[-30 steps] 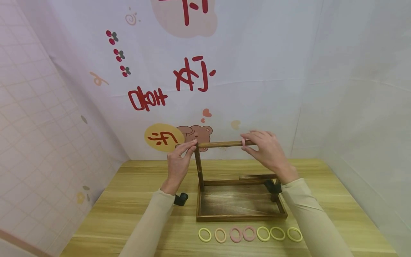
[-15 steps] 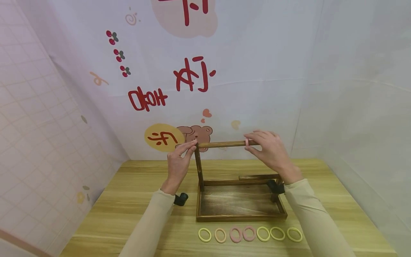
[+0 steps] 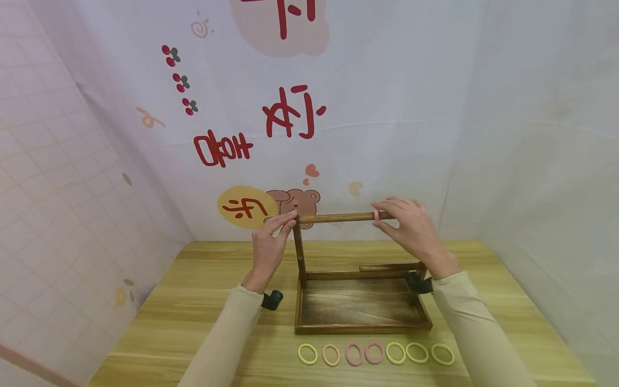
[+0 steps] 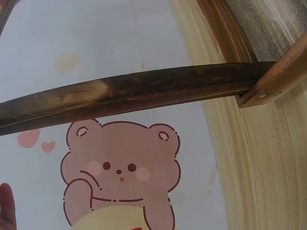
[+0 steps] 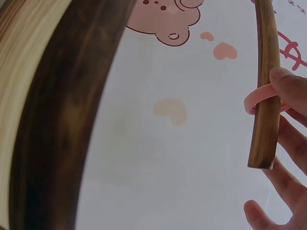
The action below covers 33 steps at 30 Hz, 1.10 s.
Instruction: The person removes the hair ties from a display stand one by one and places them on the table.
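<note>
A dark wooden stand has an upright post (image 3: 300,252) at its left, with a horizontal bar (image 3: 333,217) running right from the top. My left hand (image 3: 270,244) pinches the corner where post and bar meet; only one fingertip (image 4: 6,206) shows at the edge of the left wrist view. Around the bar, close to its free right end, sits a pink ring (image 5: 259,98). Thumb and fingers of my right hand (image 3: 408,226) pinch this ring, and the bar's cut end sticks out past it in the right wrist view.
The stand's shallow tray (image 3: 362,328) rests on the wood-grain table (image 3: 217,269). A shorter, lower bar (image 3: 387,266) stands at its right. In front lie several rings in a row, including a yellow ring (image 3: 307,354), an orange ring (image 3: 331,355) and a pink ring (image 3: 354,355).
My right hand has slid the pink ring a little to the right along the upper bar, toward its free end. The left hand stays at the corner.
</note>
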Each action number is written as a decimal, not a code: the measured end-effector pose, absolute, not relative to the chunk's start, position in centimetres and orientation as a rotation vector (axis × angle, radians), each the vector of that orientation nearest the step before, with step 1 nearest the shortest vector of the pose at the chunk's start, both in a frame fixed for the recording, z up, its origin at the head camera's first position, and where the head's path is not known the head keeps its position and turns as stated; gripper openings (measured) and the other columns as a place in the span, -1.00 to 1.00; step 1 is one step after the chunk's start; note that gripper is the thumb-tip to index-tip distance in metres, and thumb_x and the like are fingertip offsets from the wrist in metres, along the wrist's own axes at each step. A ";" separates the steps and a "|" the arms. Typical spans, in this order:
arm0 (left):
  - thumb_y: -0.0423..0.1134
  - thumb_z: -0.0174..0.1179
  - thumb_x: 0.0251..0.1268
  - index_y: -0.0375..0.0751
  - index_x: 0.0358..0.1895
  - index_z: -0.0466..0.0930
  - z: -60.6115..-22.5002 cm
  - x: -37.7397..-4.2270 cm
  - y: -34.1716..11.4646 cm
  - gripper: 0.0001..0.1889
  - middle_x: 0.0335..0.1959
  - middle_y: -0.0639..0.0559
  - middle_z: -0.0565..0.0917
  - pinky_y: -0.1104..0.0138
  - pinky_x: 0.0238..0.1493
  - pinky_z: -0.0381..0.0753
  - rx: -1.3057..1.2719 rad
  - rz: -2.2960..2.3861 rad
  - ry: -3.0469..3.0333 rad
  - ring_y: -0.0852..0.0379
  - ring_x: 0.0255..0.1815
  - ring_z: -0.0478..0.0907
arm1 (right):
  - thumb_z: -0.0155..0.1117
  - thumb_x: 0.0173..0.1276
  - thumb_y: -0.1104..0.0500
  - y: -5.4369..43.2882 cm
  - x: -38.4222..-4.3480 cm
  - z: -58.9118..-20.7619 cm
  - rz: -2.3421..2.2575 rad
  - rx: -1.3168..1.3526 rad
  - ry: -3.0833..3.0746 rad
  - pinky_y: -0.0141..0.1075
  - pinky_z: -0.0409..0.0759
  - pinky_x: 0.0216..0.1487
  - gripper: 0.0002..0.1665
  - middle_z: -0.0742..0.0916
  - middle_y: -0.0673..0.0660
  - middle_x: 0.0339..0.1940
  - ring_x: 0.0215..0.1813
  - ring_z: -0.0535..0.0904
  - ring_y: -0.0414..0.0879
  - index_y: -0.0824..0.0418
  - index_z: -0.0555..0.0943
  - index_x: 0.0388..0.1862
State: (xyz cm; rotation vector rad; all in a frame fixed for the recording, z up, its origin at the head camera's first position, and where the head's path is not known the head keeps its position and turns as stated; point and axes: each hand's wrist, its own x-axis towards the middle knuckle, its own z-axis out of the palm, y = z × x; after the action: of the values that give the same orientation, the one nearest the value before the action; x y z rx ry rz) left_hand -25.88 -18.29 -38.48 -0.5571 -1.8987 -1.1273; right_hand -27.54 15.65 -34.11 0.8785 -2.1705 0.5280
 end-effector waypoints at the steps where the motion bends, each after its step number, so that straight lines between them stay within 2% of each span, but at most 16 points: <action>1: -0.35 0.39 0.34 -0.25 0.06 0.80 -38.5 -25.9 -18.3 -0.74 0.00 -0.08 0.80 0.22 0.17 0.65 -0.558 -1.130 -1.896 -0.02 0.09 0.73 | 0.67 0.14 0.18 15.7 -27.5 -34.1 0.533 0.878 -2.166 0.28 0.48 0.19 -0.44 0.81 0.17 0.04 0.16 0.65 0.18 0.20 0.74 0.15; 16: -0.41 0.41 0.28 -0.28 0.04 0.80 -38.4 -25.9 -18.2 -0.73 -0.01 -0.09 0.80 0.11 0.13 0.67 -0.572 -1.119 -1.872 -0.06 0.06 0.74 | 0.67 0.13 0.20 16.6 -27.4 -34.3 0.546 0.864 -2.168 0.31 0.46 0.19 -0.43 0.80 0.19 0.04 0.14 0.66 0.19 0.21 0.73 0.16; 33: -0.32 0.39 0.34 -0.21 0.07 0.81 -38.4 -25.7 -18.1 -0.74 0.01 -0.03 0.80 0.18 0.17 0.64 -0.551 -1.175 -1.889 0.01 0.10 0.73 | 0.66 0.15 0.23 17.6 -27.4 -34.3 0.545 0.852 -2.197 0.31 0.43 0.23 -0.43 0.80 0.19 0.02 0.15 0.65 0.20 0.21 0.72 0.18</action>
State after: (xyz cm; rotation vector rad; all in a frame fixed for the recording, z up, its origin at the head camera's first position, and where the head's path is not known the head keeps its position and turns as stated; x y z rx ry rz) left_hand -25.73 -18.10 -38.39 -0.5508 -1.8893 -1.1754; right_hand -27.43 17.56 -34.29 0.8525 -2.1973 0.5450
